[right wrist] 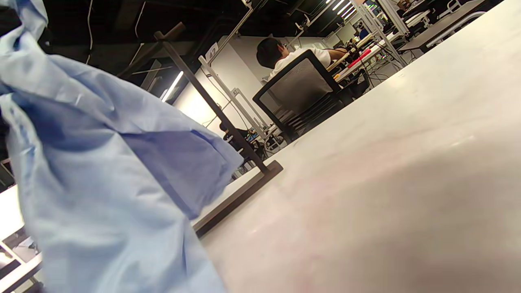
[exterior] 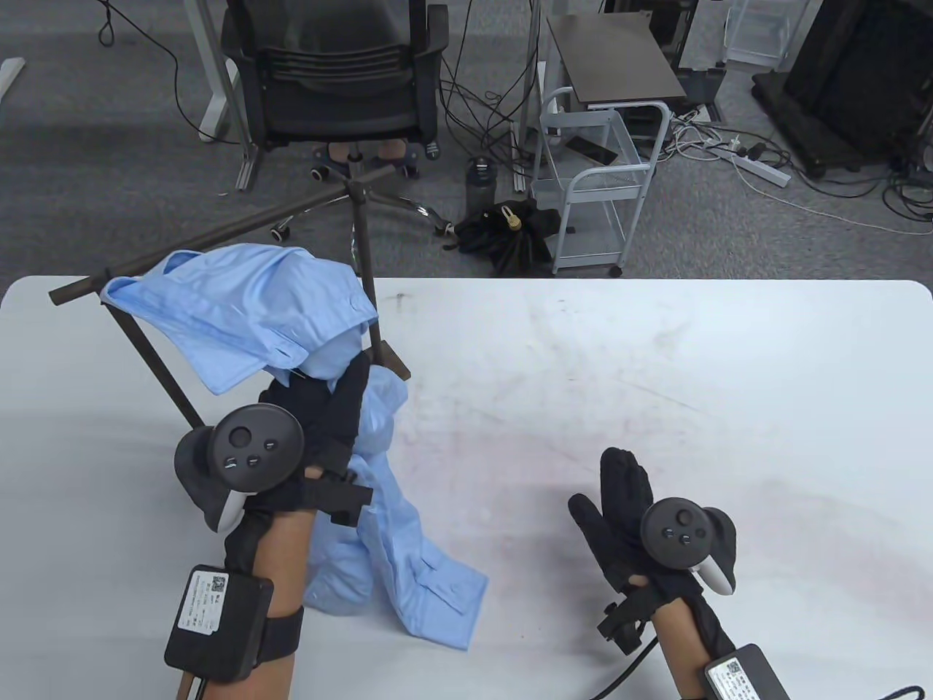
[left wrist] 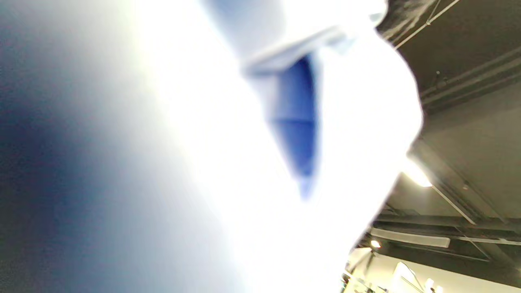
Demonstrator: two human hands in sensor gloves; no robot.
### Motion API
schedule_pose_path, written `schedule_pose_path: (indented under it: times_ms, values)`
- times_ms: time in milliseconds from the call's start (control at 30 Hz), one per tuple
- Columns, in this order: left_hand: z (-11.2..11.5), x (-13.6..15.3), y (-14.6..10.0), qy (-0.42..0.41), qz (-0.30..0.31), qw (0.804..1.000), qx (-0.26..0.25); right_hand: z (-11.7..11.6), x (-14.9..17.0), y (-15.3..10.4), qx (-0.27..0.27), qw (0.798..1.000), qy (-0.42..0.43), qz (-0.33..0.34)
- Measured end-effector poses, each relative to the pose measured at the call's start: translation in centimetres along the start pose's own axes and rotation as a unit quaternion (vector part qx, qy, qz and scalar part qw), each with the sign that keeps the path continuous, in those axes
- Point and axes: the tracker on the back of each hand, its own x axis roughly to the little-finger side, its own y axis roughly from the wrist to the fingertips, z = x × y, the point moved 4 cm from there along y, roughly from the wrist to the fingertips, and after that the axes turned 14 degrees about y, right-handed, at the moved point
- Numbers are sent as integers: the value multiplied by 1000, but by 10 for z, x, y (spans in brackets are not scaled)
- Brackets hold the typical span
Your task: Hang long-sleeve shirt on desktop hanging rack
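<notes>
Shirt [exterior: 240, 306], pale blue and long-sleeved, lies draped in a bunch over the dark crossbar of the rack [exterior: 219, 232] at the table's left; its lower part and one cuffed sleeve trail down onto the table [exterior: 656, 364] in front of the rack's base; in the right wrist view the cloth [right wrist: 101, 171] hangs beside the rack's upright post [right wrist: 211, 106]. The left hand [exterior: 321, 423] reaches up under the hanging fabric, fingertips hidden by it, so whether it pinches the cloth cannot be told; the left wrist view shows only blurred, overexposed cloth. The right hand [exterior: 627, 510] rests apart on the bare table, fingers stretched out together and holding nothing. The step in hand looks like settling the shirt over the bar; by this judgement the hang is mostly made but untidy. Next would call for lifting the trailing sleeve clear of the table and evening the drape; the free right hand could help.
</notes>
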Motion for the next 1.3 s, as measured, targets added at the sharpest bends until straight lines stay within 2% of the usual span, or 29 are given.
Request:
schedule_pose_path:
  times_ms: [300,433,567,733,900,1067,1167,1300]
  values:
    - [-27,10,67,116,-59,990,-49,-8,2,-4,-28,999,-16,-10]
    - [-30,16,88,117,-72,990,-40,-9,3,-3,-31,999,-11,-15]
    - [-28,24,106,172,-77,982,-31,-9,6,-1,-36,999,0,-24]
    - [-29,43,124,143,-119,982,-16,-13,16,3,-58,997,8,-49]
    - [-34,58,135,176,-141,974,-1,-16,20,6,-74,996,16,-57]
    - [-29,73,140,166,-158,973,-1,-20,23,10,-95,993,15,-64]
    - [-23,80,142,151,-155,976,-6,-19,22,11,-86,995,17,-47]
    - [-13,84,147,141,-171,974,33,-18,22,12,-85,995,21,-48]
